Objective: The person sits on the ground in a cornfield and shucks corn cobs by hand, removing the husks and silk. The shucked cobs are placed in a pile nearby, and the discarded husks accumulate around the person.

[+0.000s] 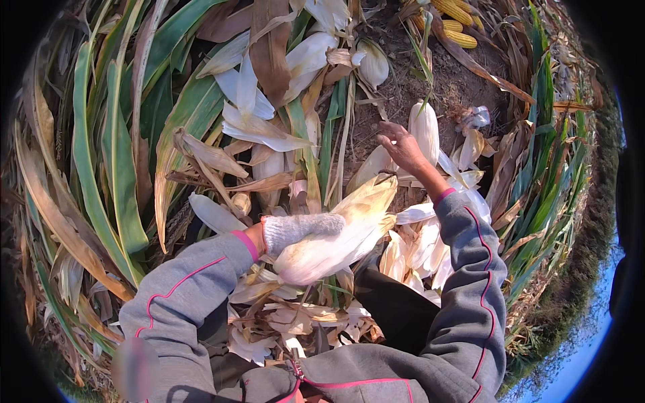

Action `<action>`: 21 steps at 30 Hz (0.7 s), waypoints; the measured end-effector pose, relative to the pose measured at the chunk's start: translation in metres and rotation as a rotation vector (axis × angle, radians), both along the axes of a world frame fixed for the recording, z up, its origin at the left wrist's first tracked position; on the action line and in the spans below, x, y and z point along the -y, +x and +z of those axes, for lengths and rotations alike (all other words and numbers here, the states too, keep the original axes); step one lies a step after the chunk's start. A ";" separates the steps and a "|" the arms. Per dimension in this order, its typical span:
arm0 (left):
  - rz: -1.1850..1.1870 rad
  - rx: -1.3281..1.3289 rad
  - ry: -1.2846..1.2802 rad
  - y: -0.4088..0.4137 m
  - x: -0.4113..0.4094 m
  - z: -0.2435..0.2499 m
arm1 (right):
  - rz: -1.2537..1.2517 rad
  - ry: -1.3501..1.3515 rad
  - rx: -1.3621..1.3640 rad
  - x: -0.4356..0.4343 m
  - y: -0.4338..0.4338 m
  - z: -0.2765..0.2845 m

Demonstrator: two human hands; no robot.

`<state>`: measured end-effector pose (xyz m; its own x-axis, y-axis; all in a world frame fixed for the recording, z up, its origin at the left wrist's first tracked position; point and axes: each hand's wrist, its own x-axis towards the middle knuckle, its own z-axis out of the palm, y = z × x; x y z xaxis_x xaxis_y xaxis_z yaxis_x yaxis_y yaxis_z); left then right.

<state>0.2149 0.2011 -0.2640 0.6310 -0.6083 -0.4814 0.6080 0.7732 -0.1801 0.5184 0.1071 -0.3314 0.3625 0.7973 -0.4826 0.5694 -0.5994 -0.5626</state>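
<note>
My left hand [307, 231], in a pale knitted glove with an orange cuff edge, grips a large corn ear in its husk [337, 247]. The ear lies slanted in front of me, its pale husk still wrapped around it and its yellowed, drier end towards the upper right. Above and right of it is my bare right hand [400, 146], with bent fingers pointing up and left over the soil. A thin dry strip [381, 110] ends by its fingertips; whether they hold it is unclear. Close on its right stands another husk-covered ear [424, 131].
Husked yellow corn cobs [456, 22] lie together on the soil [448, 80] at the top right. Loose pale husks [421, 252] cover the ground around my legs. Green and brown corn stalks and leaves [121, 151] are heaped along the left, with more leaves [534, 171] on the right.
</note>
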 end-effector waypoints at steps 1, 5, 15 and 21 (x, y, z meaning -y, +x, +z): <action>-0.026 0.040 0.027 -0.017 0.002 0.006 | 0.086 -0.052 -0.062 0.013 -0.008 0.015; 0.133 0.171 0.099 -0.086 -0.029 0.078 | 0.159 -0.055 -0.100 0.077 -0.035 0.054; 1.408 -0.318 0.623 -0.315 0.038 0.067 | 0.015 0.003 -0.236 0.100 -0.148 0.231; 2.090 -0.673 0.713 -0.529 0.183 0.072 | 0.062 0.116 -0.280 0.076 -0.199 0.279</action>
<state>-0.3146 0.0182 -0.1921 -0.3368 0.7383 -0.5844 -0.8366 0.0502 0.5455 0.3192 0.0314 -0.0526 0.1769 0.8695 -0.4612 0.4158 -0.4908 -0.7657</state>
